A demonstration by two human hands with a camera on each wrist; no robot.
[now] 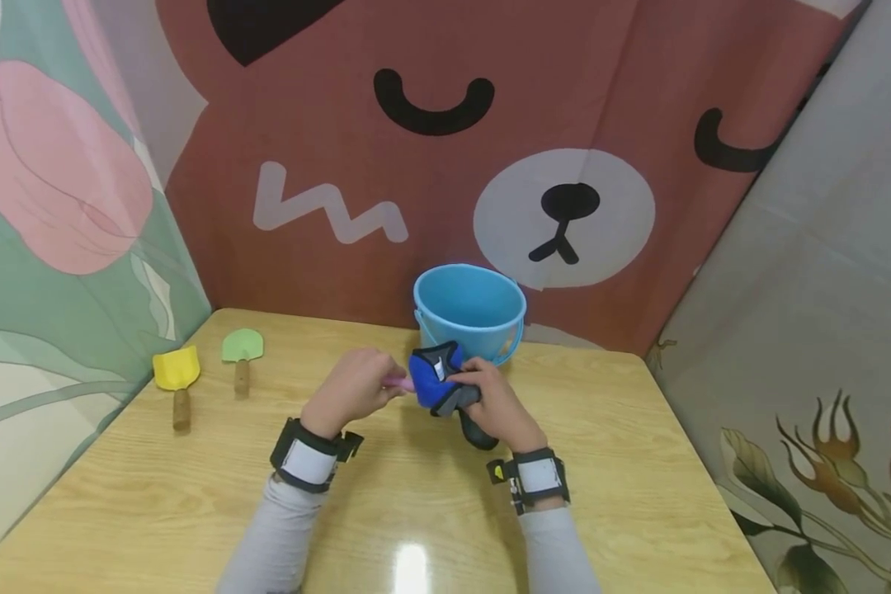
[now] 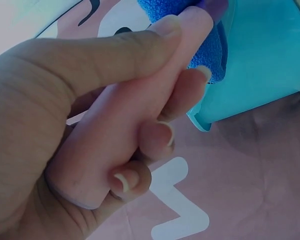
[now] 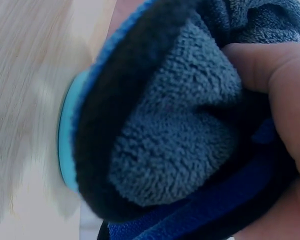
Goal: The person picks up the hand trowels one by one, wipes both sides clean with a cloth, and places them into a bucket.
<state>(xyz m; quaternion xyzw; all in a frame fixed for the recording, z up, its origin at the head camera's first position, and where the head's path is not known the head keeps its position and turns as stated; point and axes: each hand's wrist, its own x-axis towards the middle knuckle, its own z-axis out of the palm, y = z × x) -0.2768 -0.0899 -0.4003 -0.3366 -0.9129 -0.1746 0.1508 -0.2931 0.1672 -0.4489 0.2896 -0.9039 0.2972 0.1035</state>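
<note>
My left hand (image 1: pixel 352 388) grips a thick pink handle (image 2: pixel 125 120), its thumb along the top and the other fingers curled beneath. Where the handle ends, a purple part (image 2: pixel 215 7) shows before the cloth covers it, so the tool's head is hidden. That cloth (image 1: pixel 425 381) is blue on one side, grey and fluffy on the other, with black edging. Bunched up, it is pinched between the thumb and fingers of my right hand (image 1: pixel 501 408), and a dark fold hangs below. Both hands are raised over the table, in front of the bucket.
A light blue bucket (image 1: pixel 469 337) stands upright at the back of the wooden table (image 1: pixel 371 503). To the left lie a yellow toy shovel (image 1: pixel 176 370) and a green toy shovel (image 1: pixel 242 346), both with wooden handles. Printed cloth hangings (image 1: pixel 327 280) rise behind and beside the table.
</note>
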